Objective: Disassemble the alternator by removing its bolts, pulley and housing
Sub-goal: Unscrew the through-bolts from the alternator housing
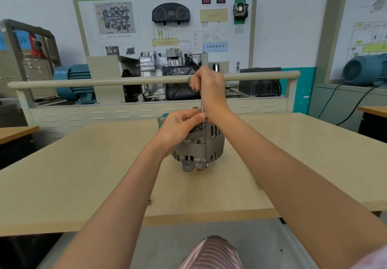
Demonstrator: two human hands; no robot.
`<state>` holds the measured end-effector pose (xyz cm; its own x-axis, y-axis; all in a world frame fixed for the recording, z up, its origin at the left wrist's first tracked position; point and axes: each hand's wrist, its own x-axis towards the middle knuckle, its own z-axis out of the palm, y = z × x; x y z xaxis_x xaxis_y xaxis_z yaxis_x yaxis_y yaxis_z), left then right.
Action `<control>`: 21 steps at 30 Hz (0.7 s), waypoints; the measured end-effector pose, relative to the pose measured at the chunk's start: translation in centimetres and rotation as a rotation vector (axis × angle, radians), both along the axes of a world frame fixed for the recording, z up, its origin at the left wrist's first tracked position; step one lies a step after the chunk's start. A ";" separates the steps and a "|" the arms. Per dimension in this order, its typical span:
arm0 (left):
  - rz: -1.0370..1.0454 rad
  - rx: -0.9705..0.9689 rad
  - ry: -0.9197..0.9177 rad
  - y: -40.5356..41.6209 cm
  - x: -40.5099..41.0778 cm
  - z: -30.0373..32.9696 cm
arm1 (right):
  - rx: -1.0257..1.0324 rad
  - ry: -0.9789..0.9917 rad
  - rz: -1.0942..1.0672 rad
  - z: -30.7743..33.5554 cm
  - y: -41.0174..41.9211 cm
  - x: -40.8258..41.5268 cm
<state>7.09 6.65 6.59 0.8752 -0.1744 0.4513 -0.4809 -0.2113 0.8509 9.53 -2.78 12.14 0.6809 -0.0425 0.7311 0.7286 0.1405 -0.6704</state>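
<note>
A grey metal alternator (pixel 199 147) stands on the beige table (pixel 83 174), a copper-coloured part showing at its lower front. A thin metal driver tool (pixel 202 106) stands upright on the alternator's top. My right hand (pixel 207 88) grips the tool's upper end, its fingers curled round it. My left hand (pixel 180 126) pinches the tool's lower shaft just above the housing and partly hides the alternator's top left. The tool's tip and the bolt under it are hidden.
A small bolt (pixel 149 202) lies on the table near the front edge. Behind the table stands a training bench with a beige rail (pixel 104 82), a cutaway gearbox (pixel 167 74) and blue motors (pixel 73 80). A second desk (pixel 372 110) is at the right.
</note>
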 end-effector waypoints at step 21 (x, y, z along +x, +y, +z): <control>0.056 0.036 -0.022 -0.4 0.0 -0.1 | 0.278 0.204 0.145 1.0 0.6 -0.2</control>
